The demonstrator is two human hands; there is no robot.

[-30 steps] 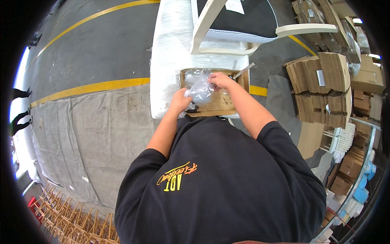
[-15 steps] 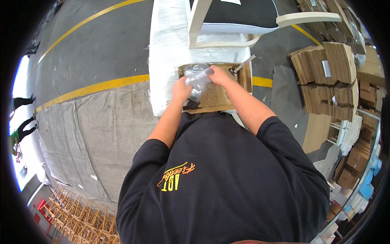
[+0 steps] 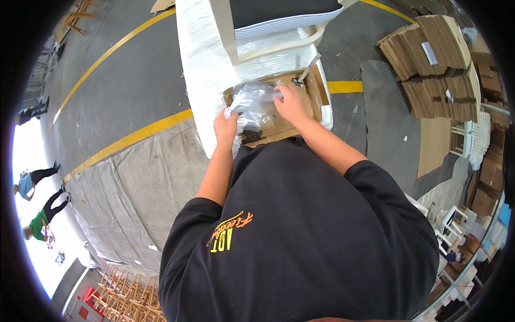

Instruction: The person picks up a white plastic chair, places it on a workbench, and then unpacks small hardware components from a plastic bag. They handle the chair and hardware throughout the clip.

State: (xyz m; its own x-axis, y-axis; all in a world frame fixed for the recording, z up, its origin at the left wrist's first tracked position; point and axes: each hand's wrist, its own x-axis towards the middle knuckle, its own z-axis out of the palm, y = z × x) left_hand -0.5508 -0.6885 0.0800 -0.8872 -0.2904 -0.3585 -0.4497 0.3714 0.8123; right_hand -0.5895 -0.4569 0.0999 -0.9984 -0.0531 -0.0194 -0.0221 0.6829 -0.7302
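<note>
A clear plastic bag is stretched between my hands over a shallow cardboard box. My left hand pinches the bag's left edge, at the box's left side. On the other side, my right hand has its fingers curled at the bag's right edge, above the box. What is inside the bag cannot be made out. A hammer leans in the far right corner of the box, its handle sticking out past the rim. Some dark item lies in the near left corner.
The box rests on a plastic-wrapped white surface. Beyond it stands a pale wooden chair frame with a dark panel. Stacked flat cardboard is at the right, a grey floor cloth at the left. Two people stand far left.
My hands have moved apart, with the left going left, and the bag is spread wider between them. The whole view has shifted and turned slightly.
</note>
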